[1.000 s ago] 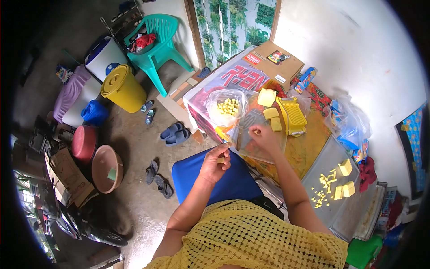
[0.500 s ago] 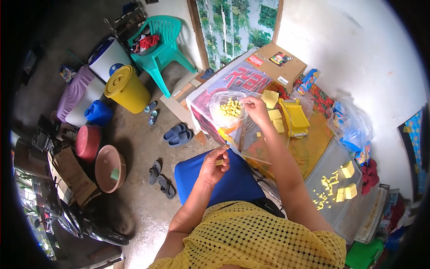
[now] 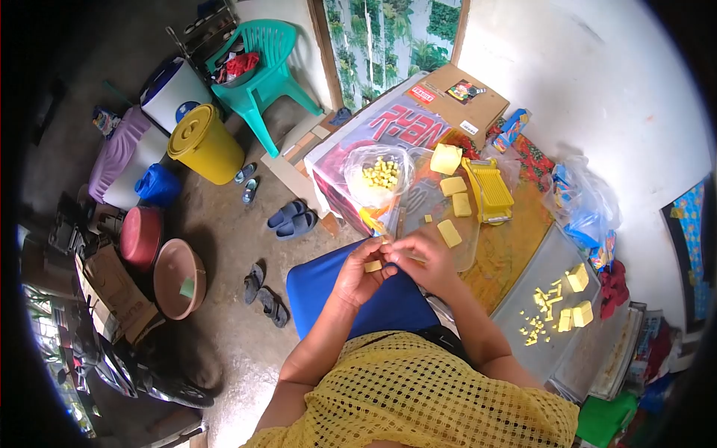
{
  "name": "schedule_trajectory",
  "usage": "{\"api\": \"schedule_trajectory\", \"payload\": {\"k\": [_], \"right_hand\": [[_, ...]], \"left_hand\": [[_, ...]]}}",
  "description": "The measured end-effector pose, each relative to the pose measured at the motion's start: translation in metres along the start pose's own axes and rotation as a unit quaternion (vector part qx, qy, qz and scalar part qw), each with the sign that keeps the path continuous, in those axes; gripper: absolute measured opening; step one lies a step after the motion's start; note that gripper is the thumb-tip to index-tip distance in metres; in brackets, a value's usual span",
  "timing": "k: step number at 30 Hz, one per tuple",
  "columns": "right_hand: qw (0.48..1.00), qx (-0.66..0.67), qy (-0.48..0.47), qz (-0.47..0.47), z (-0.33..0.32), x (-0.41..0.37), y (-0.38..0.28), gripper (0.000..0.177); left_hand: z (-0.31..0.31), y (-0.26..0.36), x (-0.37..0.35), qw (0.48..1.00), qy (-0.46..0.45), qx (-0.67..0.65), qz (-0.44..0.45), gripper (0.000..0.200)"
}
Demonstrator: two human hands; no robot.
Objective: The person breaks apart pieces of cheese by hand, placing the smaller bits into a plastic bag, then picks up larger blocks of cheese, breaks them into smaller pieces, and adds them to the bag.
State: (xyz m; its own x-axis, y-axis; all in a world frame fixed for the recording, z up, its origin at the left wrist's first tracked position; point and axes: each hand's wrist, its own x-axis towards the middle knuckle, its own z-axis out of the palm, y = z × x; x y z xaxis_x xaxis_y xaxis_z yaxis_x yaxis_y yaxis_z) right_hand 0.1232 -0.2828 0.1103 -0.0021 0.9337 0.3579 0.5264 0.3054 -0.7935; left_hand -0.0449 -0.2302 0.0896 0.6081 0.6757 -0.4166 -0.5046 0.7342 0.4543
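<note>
On the left, a red basin [image 3: 140, 237] stands on the floor beside a peach tub [image 3: 166, 276]. Farther off, a yellow bin [image 3: 205, 145] stands near a green chair [image 3: 270, 58], which carries a bowl with red cloth in it. Nearer lie 2 dark slippers [image 3: 296, 224]. A blue seat [image 3: 321, 287] is just beyond the person's lap, under the hands.

The left hand [image 3: 360, 272] is curled, palm turned up, and a small block [image 3: 373, 266] rests within its bent fingers. Just beyond it, at the left end of the counter [image 3: 515, 243], a clear container [image 3: 376, 198] carries a heap of yellow cubes [image 3: 381, 173].

The right hand [image 3: 424, 260] meets the left, its fingers bent in close to the left fingertips; I cannot tell what, if anything, it pinches. Past it, a clear board [image 3: 414, 209] lies on the counter with a loose cube [image 3: 428, 219] and a flat block [image 3: 449, 233] on it. Farther back are 3 more blocks [image 3: 452, 186], with a yellow slicer [image 3: 489, 193] just to their right and a cardboard box [image 3: 467, 104] behind.

At the near right, a gray tray [image 3: 549, 261] bears thick yellow chunks [image 3: 576, 277], with sticks and crumbs [image 3: 534, 328] to their left.
</note>
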Motion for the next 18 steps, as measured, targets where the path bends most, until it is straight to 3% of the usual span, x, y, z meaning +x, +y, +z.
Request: {"api": "schedule_trajectory", "payload": {"k": [9,13,15,16,18], "right_hand": [[0.981,-0.137,-0.034,-0.131,0.025,-0.005,-0.012,0.03],[0.999,0.045,-0.009,0.01,0.024,-0.009,-0.011,0.025],[0.977,0.183,0.026,0.103,0.028,-0.015,0.012,0.024],[0.95,0.259,0.054,0.165,0.023,-0.015,0.02,0.024],[0.864,0.402,0.107,0.283,0.005,-0.012,0.037,0.025]], "left_hand": [[0.006,-0.001,0.0,0.999,-0.013,-0.033,-0.005,0.03],[0.005,-0.001,0.004,1.0,-0.013,-0.013,0.007,0.031],[0.0,-0.004,0.01,0.999,0.016,0.015,0.034,0.028],[-0.01,-0.009,0.021,0.981,0.038,0.162,0.102,0.024],[-0.031,-0.023,0.046,0.866,0.078,0.438,0.231,0.016]]}}
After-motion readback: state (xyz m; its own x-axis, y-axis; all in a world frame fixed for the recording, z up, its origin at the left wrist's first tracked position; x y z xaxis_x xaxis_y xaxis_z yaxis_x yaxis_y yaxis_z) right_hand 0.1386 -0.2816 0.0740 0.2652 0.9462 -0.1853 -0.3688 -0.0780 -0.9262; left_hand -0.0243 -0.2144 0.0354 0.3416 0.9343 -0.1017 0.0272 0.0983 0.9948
